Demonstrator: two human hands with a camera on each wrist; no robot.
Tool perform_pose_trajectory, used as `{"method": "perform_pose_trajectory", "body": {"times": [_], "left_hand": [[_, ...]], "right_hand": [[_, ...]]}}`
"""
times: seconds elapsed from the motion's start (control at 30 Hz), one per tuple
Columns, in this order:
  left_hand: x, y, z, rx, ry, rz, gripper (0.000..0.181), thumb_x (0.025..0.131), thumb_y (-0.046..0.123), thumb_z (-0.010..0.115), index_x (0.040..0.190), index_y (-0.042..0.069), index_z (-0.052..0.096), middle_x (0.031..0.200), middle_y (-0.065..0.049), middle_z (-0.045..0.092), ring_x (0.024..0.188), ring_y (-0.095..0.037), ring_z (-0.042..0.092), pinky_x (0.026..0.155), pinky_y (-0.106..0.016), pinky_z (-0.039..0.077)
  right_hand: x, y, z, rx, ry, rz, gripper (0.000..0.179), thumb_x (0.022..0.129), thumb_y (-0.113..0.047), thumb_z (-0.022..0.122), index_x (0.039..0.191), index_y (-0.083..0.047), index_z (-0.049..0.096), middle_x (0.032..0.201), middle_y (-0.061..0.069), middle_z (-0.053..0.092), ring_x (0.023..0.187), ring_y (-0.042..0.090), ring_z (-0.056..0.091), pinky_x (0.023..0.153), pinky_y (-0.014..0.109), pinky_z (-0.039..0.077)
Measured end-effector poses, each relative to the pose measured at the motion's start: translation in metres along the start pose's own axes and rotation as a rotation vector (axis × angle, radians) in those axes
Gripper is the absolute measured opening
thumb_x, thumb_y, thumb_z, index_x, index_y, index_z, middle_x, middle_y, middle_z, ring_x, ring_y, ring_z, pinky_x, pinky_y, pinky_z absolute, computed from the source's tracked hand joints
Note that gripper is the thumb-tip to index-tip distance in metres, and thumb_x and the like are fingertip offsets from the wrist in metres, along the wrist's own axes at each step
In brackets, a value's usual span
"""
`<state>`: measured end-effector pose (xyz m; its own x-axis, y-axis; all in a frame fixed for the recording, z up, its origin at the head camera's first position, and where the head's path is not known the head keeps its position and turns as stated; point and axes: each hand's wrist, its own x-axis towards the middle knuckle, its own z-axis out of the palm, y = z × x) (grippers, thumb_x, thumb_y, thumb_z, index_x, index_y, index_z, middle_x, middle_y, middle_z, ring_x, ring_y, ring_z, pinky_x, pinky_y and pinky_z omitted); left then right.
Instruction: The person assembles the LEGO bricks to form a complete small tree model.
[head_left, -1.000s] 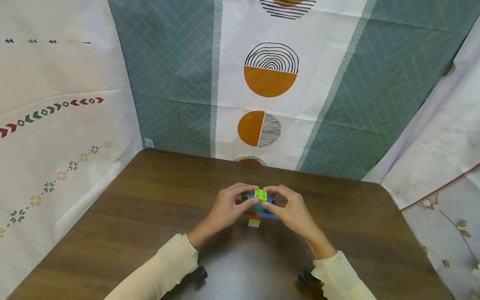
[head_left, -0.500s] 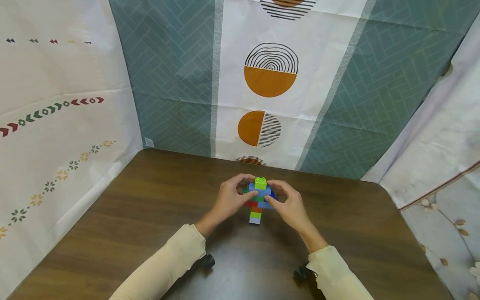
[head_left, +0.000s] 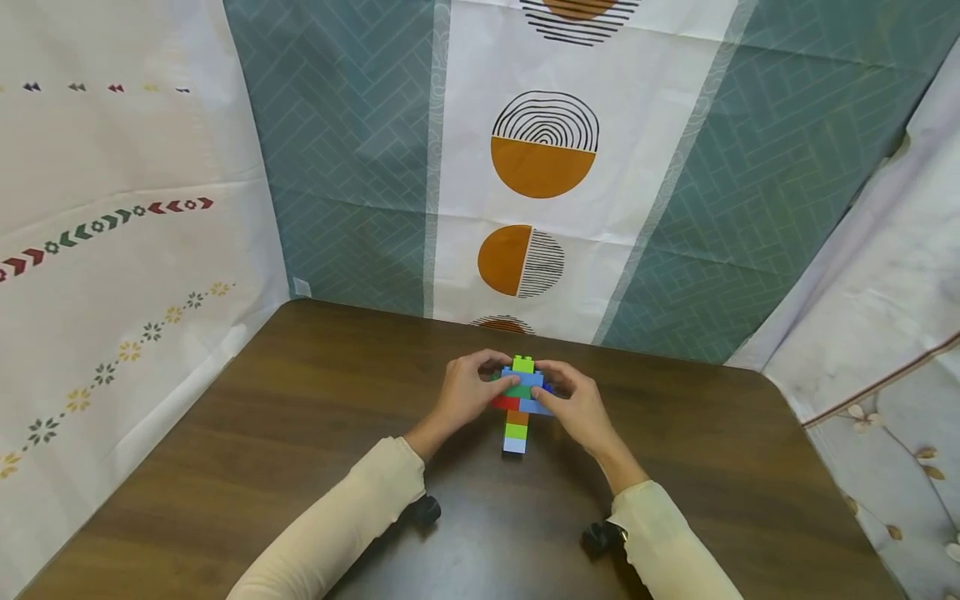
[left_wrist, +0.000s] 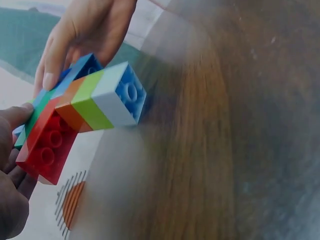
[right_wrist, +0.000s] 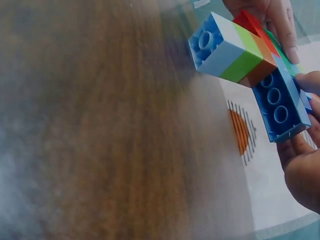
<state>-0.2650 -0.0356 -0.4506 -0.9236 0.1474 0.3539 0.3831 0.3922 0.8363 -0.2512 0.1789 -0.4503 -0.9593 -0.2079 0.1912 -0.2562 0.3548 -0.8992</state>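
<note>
Both hands hold a model of interlocking toy bricks (head_left: 516, 431) between them. The left hand (head_left: 463, 393) grips its left side, thumb against the front; the right hand (head_left: 577, 410) grips the right side the same way. A lime brick (head_left: 522, 364) tops the model, above blue and green layers. Below these lie a red brick (left_wrist: 45, 145) and a light blue brick (right_wrist: 280, 107) side by side, their hollow undersides showing in the wrist views. A narrow stem of orange, lime (left_wrist: 92, 102) and pale blue (right_wrist: 222, 47) bricks extends from the middle. The fingers hide parts of the sides.
The brown wooden table (head_left: 337, 392) spreads around the hands. A patterned cloth (head_left: 352, 167) hangs behind its far edge, with pale cloths at left and right. Black devices (head_left: 427, 510) sit at both wrists.
The fingertips have moved from beside the top lime brick down to the model's sides. The model has tilted back, so more of its front and stem shows.
</note>
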Motion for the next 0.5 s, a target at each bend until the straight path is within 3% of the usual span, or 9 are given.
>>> {"method": "perform_pose_trajectory", "body": {"times": [0.1,0.33,0.5], "left_hand": [[0.004,-0.006,0.001,0.024,-0.023,-0.015,0.034,0.088,0.024,0.084,0.116,0.009,0.075,0.115,-0.007,0.078,0.104,-0.022,0.075,0.094,-0.034,0.061],[0.014,-0.018,0.003,0.076,-0.107,-0.091,0.034,0.092,0.032,0.080,0.119,0.012,0.076,0.119,-0.005,0.076,0.107,-0.022,0.068,0.099,-0.041,0.058],[0.013,-0.026,0.003,0.091,-0.173,-0.166,0.037,0.093,0.035,0.077,0.124,0.013,0.074,0.127,-0.007,0.073,0.114,-0.026,0.064,0.103,-0.045,0.056]], "right_hand": [[0.003,0.004,-0.001,0.025,-0.019,0.027,0.044,0.094,-0.014,0.076,0.136,-0.013,0.064,0.126,0.017,0.072,0.114,0.030,0.064,0.091,0.022,0.053],[0.010,0.015,0.000,0.003,-0.024,0.113,0.044,0.093,-0.014,0.076,0.136,-0.013,0.066,0.134,0.014,0.069,0.124,0.030,0.061,0.107,0.044,0.049],[0.012,0.022,0.005,0.010,-0.038,0.170,0.044,0.094,-0.017,0.076,0.137,-0.014,0.065,0.136,0.013,0.068,0.125,0.030,0.060,0.108,0.047,0.051]]}}
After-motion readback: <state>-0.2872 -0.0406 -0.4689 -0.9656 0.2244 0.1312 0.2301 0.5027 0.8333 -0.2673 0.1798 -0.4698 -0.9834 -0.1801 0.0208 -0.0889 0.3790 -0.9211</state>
